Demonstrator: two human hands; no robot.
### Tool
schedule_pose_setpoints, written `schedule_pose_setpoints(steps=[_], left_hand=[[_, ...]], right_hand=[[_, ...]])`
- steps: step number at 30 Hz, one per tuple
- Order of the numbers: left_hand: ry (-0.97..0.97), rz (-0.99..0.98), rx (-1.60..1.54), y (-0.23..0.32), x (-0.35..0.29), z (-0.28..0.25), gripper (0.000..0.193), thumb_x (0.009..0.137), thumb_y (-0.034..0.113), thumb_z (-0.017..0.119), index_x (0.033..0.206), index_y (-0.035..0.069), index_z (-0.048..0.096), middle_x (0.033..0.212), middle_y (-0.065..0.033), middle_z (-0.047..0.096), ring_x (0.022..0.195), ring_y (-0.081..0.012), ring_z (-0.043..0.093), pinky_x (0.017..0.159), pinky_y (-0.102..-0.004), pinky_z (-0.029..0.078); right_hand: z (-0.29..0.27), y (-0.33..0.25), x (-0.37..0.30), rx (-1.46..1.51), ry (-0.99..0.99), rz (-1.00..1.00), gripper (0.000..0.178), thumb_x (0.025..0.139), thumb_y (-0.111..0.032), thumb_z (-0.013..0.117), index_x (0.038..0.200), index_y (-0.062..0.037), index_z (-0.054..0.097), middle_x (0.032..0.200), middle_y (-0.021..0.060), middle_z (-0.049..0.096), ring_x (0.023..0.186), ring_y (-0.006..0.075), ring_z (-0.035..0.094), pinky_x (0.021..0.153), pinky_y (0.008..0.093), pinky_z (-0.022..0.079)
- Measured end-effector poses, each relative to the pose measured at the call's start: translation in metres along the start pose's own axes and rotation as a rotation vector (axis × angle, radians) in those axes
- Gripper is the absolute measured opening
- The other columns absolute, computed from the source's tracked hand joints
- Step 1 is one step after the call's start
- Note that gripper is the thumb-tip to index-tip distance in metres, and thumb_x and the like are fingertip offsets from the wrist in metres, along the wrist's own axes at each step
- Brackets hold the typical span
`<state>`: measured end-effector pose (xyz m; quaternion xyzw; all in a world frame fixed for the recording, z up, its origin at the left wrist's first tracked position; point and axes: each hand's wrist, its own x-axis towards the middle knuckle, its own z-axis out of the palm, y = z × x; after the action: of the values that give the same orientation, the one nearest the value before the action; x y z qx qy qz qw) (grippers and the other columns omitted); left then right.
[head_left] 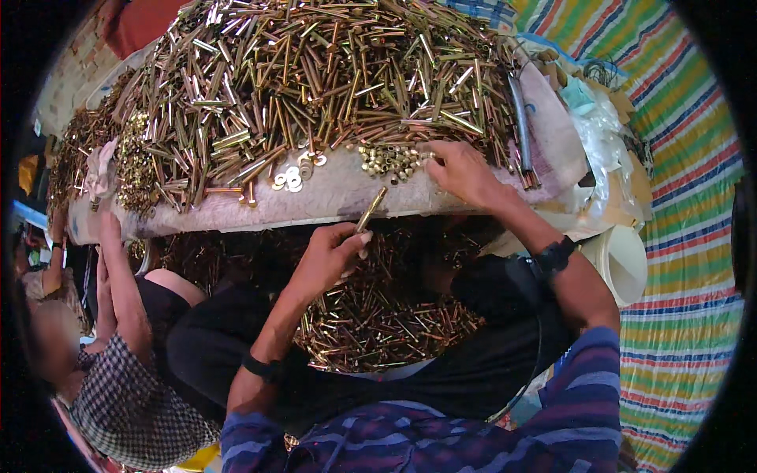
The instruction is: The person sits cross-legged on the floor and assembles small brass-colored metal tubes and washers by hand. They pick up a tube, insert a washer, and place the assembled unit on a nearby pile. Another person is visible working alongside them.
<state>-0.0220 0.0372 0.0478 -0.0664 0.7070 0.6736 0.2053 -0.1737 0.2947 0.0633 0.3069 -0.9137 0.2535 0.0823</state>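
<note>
My left hand [327, 256] is closed around a brass-coloured bolt [371, 209], which tilts up and to the right in front of the table edge. Its lower end is hidden by my thumb and fingers. At the right end of a small heap of brass-coloured nuts [386, 161], my right hand [465, 173] has its fingertips pressed together; what they pinch cannot be made out. Several flat washers [294, 178] lie left of the nuts on the pale cloth-covered tabletop [331, 197]. Behind them rises a large pile of long metal bolts [315, 71].
More bolts [386, 327] fill a container between my legs. A grey rod [520, 122] and clear plastic bags [603, 146] are at right, above a white bucket [623, 264]. At left, another person in a checked shirt [142, 402] reaches to smaller brass parts [136, 169].
</note>
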Motion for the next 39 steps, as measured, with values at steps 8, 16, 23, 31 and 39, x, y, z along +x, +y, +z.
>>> schedule_pose_setpoints(steps=[8,16,23,31,39], left_hand=[[0.002,0.078,0.062,-0.010,0.003,-0.007,0.030,0.100,0.031,0.066,0.089,0.004,0.066,0.069,0.0023,0.055,0.051,-0.0058,0.044,0.045,-0.0262,0.033],[0.006,0.005,0.038,-0.003,-0.003,-0.009,0.028,0.100,0.030,0.066,0.087,0.005,0.064,0.061,0.0054,0.048,0.049,-0.0047,0.040,0.045,-0.0261,0.028],[0.004,-0.002,0.009,-0.006,0.001,-0.012,0.028,0.100,0.028,0.065,0.085,0.004,0.063,0.058,0.0052,0.045,0.048,-0.0059,0.041,0.044,-0.0272,0.029],[0.034,0.040,0.101,-0.005,0.000,-0.013,0.027,0.100,0.028,0.066,0.090,0.003,0.065,0.060,0.0054,0.047,0.050,-0.0058,0.042,0.045,-0.0269,0.030],[0.039,0.068,0.153,-0.003,-0.005,-0.014,0.028,0.100,0.026,0.064,0.088,0.001,0.065,0.064,0.0026,0.051,0.053,-0.0079,0.046,0.048,-0.0289,0.036]], right_hand=[[0.017,0.022,0.000,-0.312,-0.115,0.037,0.019,0.090,-0.019,0.064,0.091,-0.0005,0.060,0.084,0.0255,0.066,0.085,0.0456,0.065,0.075,0.0558,0.051],[-0.002,0.003,-0.007,-0.287,-0.147,0.013,0.027,0.092,-0.023,0.065,0.099,0.0012,0.057,0.086,0.0265,0.066,0.086,0.0468,0.065,0.078,0.0570,0.050],[-0.018,-0.036,-0.001,0.588,-0.325,0.273,0.023,0.093,-0.018,0.071,0.104,0.0023,0.068,0.088,0.0097,0.069,0.076,0.0208,0.068,0.069,0.0352,0.055],[-0.017,-0.068,-0.003,0.712,-0.354,0.176,0.025,0.091,-0.014,0.073,0.112,0.0001,0.072,0.095,0.0061,0.071,0.081,0.0129,0.066,0.074,0.0294,0.055],[-0.015,-0.066,-0.006,0.600,-0.284,-0.015,0.025,0.088,-0.012,0.074,0.111,-0.0025,0.073,0.104,0.0103,0.075,0.098,0.0178,0.069,0.088,0.0337,0.054]])
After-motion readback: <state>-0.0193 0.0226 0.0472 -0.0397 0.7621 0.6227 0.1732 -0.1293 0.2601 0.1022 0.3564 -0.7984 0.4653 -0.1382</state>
